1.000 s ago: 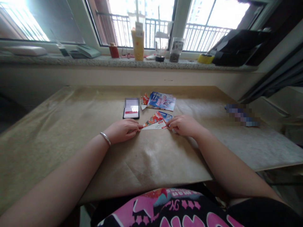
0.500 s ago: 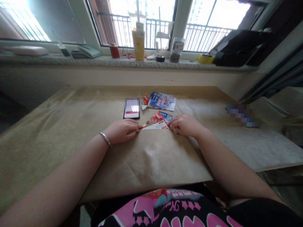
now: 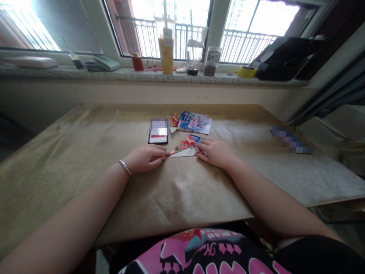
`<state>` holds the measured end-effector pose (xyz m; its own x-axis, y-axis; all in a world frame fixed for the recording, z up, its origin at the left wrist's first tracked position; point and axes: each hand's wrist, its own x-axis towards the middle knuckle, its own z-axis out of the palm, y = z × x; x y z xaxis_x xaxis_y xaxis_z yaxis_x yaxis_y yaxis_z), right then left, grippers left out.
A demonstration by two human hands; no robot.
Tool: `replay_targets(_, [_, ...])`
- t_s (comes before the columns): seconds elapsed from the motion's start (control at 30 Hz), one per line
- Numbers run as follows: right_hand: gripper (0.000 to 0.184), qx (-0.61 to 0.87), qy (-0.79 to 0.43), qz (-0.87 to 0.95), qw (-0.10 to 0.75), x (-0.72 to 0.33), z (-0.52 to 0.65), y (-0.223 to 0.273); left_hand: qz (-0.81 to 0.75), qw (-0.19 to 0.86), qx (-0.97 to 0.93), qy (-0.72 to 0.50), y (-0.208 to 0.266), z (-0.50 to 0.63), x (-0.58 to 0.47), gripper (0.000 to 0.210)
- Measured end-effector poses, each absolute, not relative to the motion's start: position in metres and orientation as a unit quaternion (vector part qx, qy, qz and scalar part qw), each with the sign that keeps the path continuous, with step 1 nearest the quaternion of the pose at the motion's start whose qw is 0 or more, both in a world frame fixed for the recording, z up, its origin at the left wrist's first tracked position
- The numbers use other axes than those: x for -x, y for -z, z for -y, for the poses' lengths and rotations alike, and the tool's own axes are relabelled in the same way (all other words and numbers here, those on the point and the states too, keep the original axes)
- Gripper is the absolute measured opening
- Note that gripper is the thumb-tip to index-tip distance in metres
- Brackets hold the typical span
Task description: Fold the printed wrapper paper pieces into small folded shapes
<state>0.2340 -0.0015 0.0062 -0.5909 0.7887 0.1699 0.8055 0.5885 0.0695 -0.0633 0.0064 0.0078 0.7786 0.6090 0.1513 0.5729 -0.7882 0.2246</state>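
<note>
A printed paper flyer [image 3: 185,147], folded to a long point on its left, lies flat on the table between my hands. My left hand [image 3: 146,158] is closed, its fingertips pinching the pointed left end. Over the wide right end rests my right hand [image 3: 215,152], fingers stretched out and a little apart, pressing on the paper and hiding that corner. Just behind my left hand lies a phone [image 3: 159,131] with its screen lit. Farther back is a stack of blue and pink flyers [image 3: 195,122], with a small folded red and white paper piece [image 3: 174,121] at its left.
A brown covering lies over the table [image 3: 171,198]. On the right sits a blurred dark blue item [image 3: 291,139]. Along the windowsill [image 3: 122,76] stand a tall yellow drink cup [image 3: 166,55], a red container [image 3: 137,62], clear cups, yellow tape [image 3: 247,71] and a black bag [image 3: 285,59].
My right hand has slid left from the flyer's right corner onto its printed face, and its fingers have stretched out. My left hand stays at the pointed end.
</note>
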Motion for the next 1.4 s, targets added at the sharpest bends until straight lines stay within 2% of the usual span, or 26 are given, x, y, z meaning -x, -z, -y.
replay_targets(0.3, [0.045,0.472,0.068,0.876,0.073,-0.229,-0.002,-0.002,-0.298,0.089,-0.936,-0.165,-0.011,0.000,0.054,0.028])
replay_targets(0.57, [0.053,0.493,0.020,0.862,0.115,-0.226,-0.010,0.010,-0.262,0.155,-0.933,-0.193,-0.005,0.007,0.041,0.027])
replay_targets(0.7, [0.055,0.484,0.006,0.866,0.128,-0.226,-0.014,0.016,-0.243,0.154,-0.939,-0.187,-0.002,0.008,0.036,0.023])
replay_targets(0.93, [0.049,0.413,-0.055,0.897,0.148,-0.226,-0.015,0.016,-0.221,0.073,-0.952,-0.198,0.006,0.000,0.036,0.027])
replay_targets(1.17, [0.048,0.374,-0.095,0.904,0.186,-0.227,-0.019,0.018,-0.231,0.069,-0.956,-0.164,0.006,0.001,0.036,0.029])
replay_targets(1.4, [0.027,0.374,-0.221,0.858,0.274,-0.230,-0.023,0.017,-0.245,0.067,-0.955,-0.153,0.008,0.000,0.034,0.029])
